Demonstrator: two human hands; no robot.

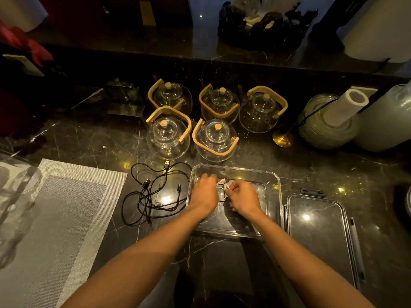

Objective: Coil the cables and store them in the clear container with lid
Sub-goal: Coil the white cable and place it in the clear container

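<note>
- The left hand and right hand are both over the clear container, fingers curled around a small white cable coiled between them.
- The container sits open on the dark marble counter; its clear lid lies flat just to its right.
- A tangle of black cables lies loose on the counter just left of the container.
- Five glass teapots with wooden handles stand behind.
</note>
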